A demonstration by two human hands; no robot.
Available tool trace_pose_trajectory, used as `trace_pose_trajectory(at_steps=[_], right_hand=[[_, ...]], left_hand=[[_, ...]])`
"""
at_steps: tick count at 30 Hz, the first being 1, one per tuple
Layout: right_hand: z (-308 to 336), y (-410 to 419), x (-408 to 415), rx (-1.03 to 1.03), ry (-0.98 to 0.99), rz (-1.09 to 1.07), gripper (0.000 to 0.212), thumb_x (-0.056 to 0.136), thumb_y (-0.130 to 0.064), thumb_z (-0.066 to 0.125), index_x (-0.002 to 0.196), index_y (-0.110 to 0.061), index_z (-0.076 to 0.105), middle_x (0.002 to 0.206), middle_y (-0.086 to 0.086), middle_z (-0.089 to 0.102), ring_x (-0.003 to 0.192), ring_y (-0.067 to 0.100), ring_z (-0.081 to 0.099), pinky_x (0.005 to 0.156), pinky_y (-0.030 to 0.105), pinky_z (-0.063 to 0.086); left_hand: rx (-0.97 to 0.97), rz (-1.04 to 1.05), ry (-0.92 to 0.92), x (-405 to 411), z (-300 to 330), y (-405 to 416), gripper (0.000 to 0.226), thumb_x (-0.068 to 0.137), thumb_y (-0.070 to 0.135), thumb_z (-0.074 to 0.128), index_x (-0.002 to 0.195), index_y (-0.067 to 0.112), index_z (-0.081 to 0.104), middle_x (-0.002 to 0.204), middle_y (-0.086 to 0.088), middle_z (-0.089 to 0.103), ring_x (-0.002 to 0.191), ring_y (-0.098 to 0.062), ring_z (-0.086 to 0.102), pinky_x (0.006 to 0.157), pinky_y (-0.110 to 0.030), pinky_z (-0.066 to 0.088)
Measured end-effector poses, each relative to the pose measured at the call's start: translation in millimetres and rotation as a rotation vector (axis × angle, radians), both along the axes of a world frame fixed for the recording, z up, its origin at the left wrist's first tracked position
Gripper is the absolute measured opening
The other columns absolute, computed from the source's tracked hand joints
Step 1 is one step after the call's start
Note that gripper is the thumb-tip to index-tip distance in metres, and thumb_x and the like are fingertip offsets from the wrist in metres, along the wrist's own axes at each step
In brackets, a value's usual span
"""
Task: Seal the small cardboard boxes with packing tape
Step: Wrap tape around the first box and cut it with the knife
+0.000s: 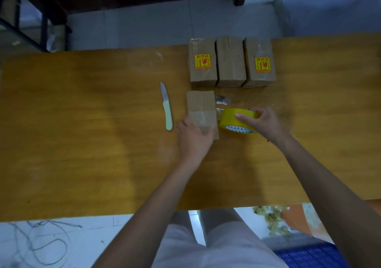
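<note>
Cardboard box (200, 104) lies mid-tabletop (82, 144), near three taped boxes (232, 61) at the far edge, a knife (166, 106) to its left. Left hand (193, 137) presses flat on the box's near end; right hand (266, 123) grips the tape roll (231, 121) just right of it. If the pull outruns that press, the box could skid and the strip wrinkle or stick crooked.

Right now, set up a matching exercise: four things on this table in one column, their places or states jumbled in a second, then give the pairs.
Things:
1. tape roll
2. knife
3. near box
4. three far boxes

Places or states:
A. side by side at the table's far edge
B. lying alone, blade open
C. gripped by the right hand
D. under the left hand

Pairs: 1-C, 2-B, 3-D, 4-A
</note>
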State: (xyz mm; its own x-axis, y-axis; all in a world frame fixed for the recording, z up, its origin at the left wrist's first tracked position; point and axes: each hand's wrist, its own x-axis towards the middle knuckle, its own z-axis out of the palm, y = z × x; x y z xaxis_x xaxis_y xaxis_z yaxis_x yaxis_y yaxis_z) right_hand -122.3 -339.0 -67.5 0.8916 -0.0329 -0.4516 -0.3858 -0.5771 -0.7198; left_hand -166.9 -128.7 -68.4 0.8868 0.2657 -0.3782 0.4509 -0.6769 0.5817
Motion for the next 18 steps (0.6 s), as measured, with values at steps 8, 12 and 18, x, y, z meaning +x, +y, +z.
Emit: trace_pose_trajectory(at_steps=[8, 12, 18], right_hand=[[-4, -1, -3, -0.116, -0.034, -0.039, 0.063, 0.075, -0.059, 0.072, 0.116, -0.012, 0.066, 0.076, -0.009, 0.059, 0.064, -0.002, 0.053, 0.047, 0.014, 0.038], [2, -1, -9, -0.059, -0.041, 0.024, 0.072, 0.066, -0.075, 0.067, 0.108, -0.017, 0.065, 0.093, -0.003, 0.056, 0.084, 0.01, 0.055, 0.067, 0.024, 0.041], [-2, 34, -30, -0.066, -0.141, 0.239, 0.064, 0.076, -0.066, 0.062, 0.112, -0.013, 0.07, 0.097, -0.009, 0.064, 0.089, 0.003, 0.057, 0.067, 0.013, 0.037]], left_hand=[[0.18, -0.021, 0.04, 1, -6, -28, 0.112, 0.059, 0.058, 0.076, 0.141, 0.0, 0.026, 0.135, -0.015, 0.042, 0.123, -0.031, 0.041, 0.1, -0.036, 0.041], [0.226, -0.039, 0.016, -8, -7, -9, 0.108, 0.055, 0.059, 0.073, 0.136, 0.001, 0.031, 0.123, -0.014, 0.049, 0.111, -0.03, 0.048, 0.09, -0.035, 0.045], [0.315, -0.087, 0.062, -30, -8, 47, 0.104, 0.054, 0.061, 0.074, 0.128, -0.003, 0.039, 0.116, -0.014, 0.054, 0.107, -0.032, 0.053, 0.084, -0.037, 0.046]])
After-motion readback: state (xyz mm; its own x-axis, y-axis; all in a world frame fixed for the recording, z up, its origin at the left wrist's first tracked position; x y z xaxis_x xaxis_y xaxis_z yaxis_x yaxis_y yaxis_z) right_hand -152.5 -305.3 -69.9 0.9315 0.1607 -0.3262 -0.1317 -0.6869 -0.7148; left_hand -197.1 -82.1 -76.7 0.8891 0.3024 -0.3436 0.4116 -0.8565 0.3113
